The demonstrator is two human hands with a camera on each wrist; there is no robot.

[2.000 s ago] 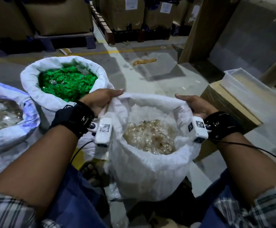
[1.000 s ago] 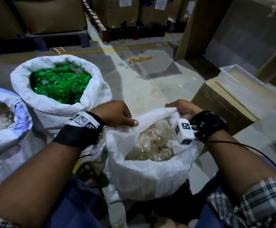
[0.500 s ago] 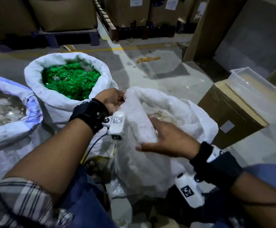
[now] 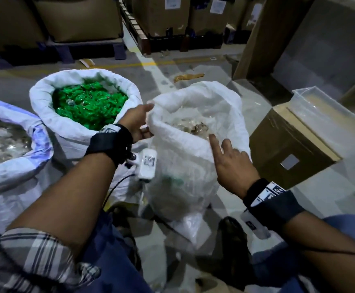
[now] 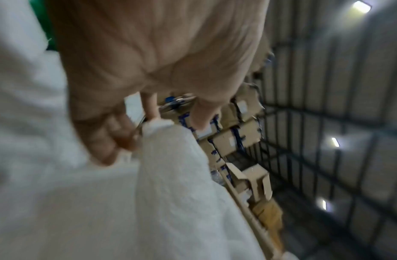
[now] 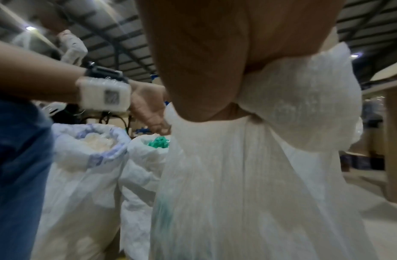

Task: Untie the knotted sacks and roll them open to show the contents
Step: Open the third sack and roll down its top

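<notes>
A white woven sack [image 4: 183, 166] stands on the floor between my knees. Its mouth gapes and shows pale brownish packets [image 4: 193, 126]. My left hand [image 4: 138, 121] holds the left rim, with the fabric edge between thumb and fingers. The left wrist view shows that hand [image 5: 148, 109] with fingers curled by the rim's tip [image 5: 157, 124]. My right hand [image 4: 229, 163] is on the near wall just under the rim, two fingers pointing up, the thumb hidden. In the right wrist view, sack fabric [image 6: 282, 105] bunches under that palm [image 6: 215, 70].
A rolled-open sack of green packets [image 4: 87, 104] stands left of the white sack, and a blue-trimmed open sack [image 4: 13, 170] stands farther left. To the right, a cardboard box [image 4: 288, 144] carries a clear plastic tub [image 4: 324, 108]. Pallets of cartons [image 4: 83, 17] line the back.
My right hand slid from the sack's near wall up toward the near rim. The folded-over mouth has opened, and the contents show again. My left hand stays at the left rim.
</notes>
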